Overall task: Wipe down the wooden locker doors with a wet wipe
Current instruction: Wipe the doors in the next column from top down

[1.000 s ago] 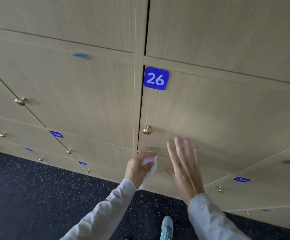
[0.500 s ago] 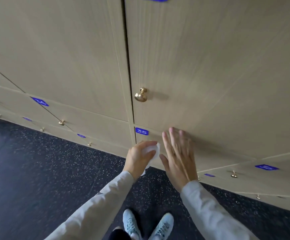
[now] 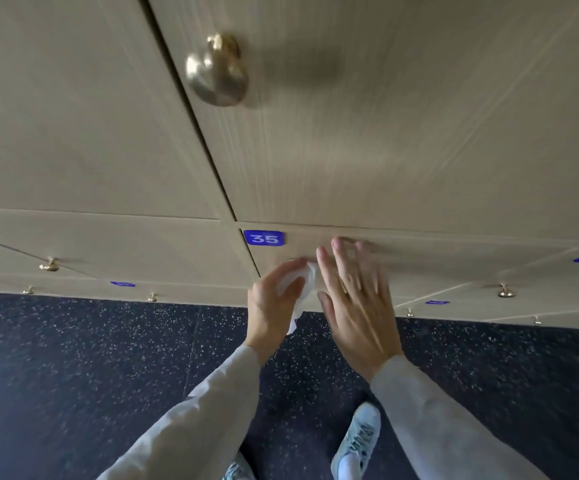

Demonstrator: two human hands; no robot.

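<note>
Nearest of all are two pale grey sleeves (image 3: 208,407) reaching forward from the bottom edge, and between them a pair of light blue trainers (image 3: 359,441) planted on a dark speckled floor (image 3: 90,358). Beyond the sleeves, the left hand (image 3: 270,306) has its fingers curled round a crumpled white wet wipe (image 3: 303,289), which bulges out between thumb and fingers and trails a corner down past the palm; the wipe sits right at the locker face. Just beside it the right hand (image 3: 357,303) is spread flat, fingers straight and together, holding nothing, its fingertips (image 3: 338,245) blurred against the wooden door marked with a blue tag reading 35 (image 3: 264,238). That locker door (image 3: 437,261) lies low in the bank, near the floor. To either side run more pale wooden doors with small brass knobs (image 3: 49,265) and blue number tags too smeared to read. Above door 35 sits a taller door (image 3: 385,133) with a large brass knob (image 3: 217,71) near its left edge.
</note>
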